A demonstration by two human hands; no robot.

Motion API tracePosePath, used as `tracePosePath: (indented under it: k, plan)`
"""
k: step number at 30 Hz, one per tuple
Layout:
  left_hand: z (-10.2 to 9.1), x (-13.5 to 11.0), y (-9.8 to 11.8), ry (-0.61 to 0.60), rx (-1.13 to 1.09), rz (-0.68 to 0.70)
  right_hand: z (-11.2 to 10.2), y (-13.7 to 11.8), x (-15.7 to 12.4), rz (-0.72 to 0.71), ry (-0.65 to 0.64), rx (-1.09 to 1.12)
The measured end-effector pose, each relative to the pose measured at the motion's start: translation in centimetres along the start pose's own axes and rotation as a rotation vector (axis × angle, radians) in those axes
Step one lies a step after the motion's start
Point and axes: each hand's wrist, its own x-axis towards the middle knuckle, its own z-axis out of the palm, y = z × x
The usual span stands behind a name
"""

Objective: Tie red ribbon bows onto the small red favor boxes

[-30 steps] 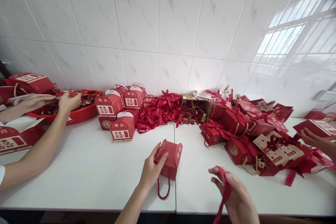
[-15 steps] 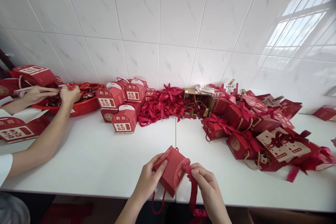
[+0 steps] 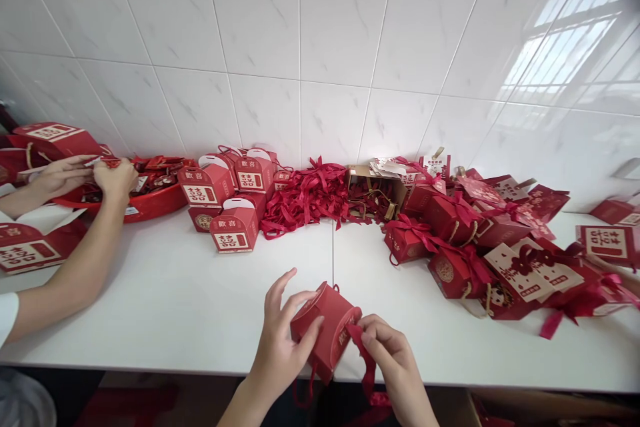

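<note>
A small red gift box (image 3: 327, 330) sits tilted at the table's front edge, its red cord handle hanging below. My left hand (image 3: 285, 330) steadies it from the left, thumb on the lid and a finger at the far edge, the other fingers raised and spread. A dark red ribbon (image 3: 369, 373) runs from the lid's right end down past the table edge. Between thumb and forefinger my right hand (image 3: 393, 357) pinches this ribbon close to the box. How the ribbon is fixed at the lid cannot be made out.
Behind are stacked gift boxes (image 3: 233, 233), a ribbon heap (image 3: 310, 197) and an open carton (image 3: 403, 190). Ribboned boxes (image 3: 457, 273) crowd the right. At left, another person's hands (image 3: 115, 180) work over a red basin (image 3: 160, 203). Another hand shows at the right edge.
My left fingers have lifted and spread while the thumb stays on the box. My right hand still pinches the ribbon. A box with a hand has appeared at far right.
</note>
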Motion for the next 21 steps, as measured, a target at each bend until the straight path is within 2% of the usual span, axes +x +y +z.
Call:
tracePosePath:
  k: [5, 12, 17, 19, 21]
  plan:
    - [-0.1, 1.1, 1.8, -0.088, 0.137, 0.216, 0.2, -0.5, 0.1, 0.002, -0.025, -0.047]
    - [0.6, 1.7, 2.1, -0.019, 0.174, 0.297, 0.7, -0.6, 0.4, -0.056, -0.057, -0.258]
    - [-0.3, 3.2, 2.7, 0.107, 0.154, 0.335, 0.3, -0.6, 1.0, -0.167, 0.15, -0.366]
    - [-1.1, 4.2, 3.7, 0.16, 0.121, 0.364, 0.5, -1.3, 1.6, -0.183, 0.078, -0.328]
    - [-2.2, 5.0, 4.9, 0.193, 0.096, 0.405, 0.9, -2.5, 2.2, -0.141, -0.071, -0.215]
